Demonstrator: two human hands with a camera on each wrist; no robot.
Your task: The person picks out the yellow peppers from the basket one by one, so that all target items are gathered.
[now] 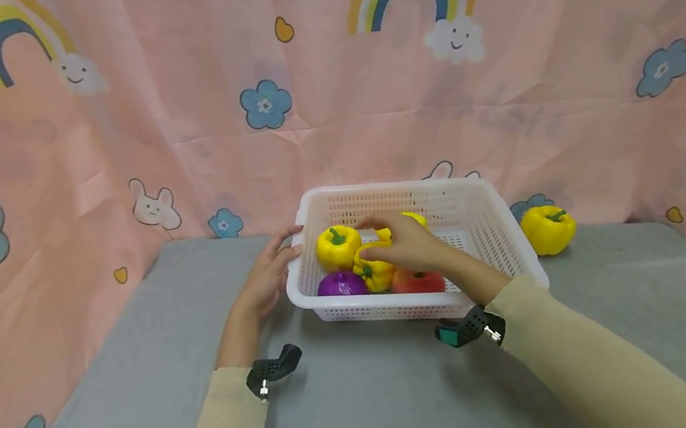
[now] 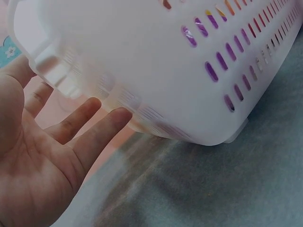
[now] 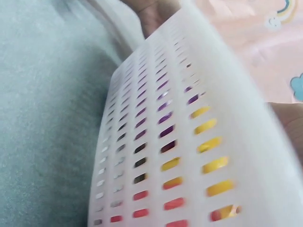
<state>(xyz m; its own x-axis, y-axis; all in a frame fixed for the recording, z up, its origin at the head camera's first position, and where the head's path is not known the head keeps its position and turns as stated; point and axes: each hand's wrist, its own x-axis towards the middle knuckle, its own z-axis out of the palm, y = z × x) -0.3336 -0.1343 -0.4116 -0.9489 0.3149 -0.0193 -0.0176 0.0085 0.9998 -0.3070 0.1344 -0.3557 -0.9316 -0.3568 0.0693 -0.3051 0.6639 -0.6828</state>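
Observation:
A white plastic basket [image 1: 399,304] with slotted walls stands on the table. My left hand [image 1: 264,280] is at its left end; in the left wrist view the fingers [image 2: 102,135] are fairly straight and touch the outer wall. Inside the basket, my right hand [image 1: 412,240] hovers with thumb and fingers spread, the thumb by a yellow bell pepper [image 1: 372,276]. Left of it sits another yellow bell pepper [image 1: 338,246]. A shiny purple onion-like ball [image 1: 341,284] and a red tomato-like piece [image 1: 418,282] lie at the front. Partly hidden behind the right hand is another yellow thing [image 1: 415,218].
One more yellow bell pepper [image 1: 548,229] lies on the table to the right of the basket. A grey cloth [image 1: 360,400] covers the table. Behind it hangs a pink curtain [image 1: 191,80] printed with rainbows and flowers.

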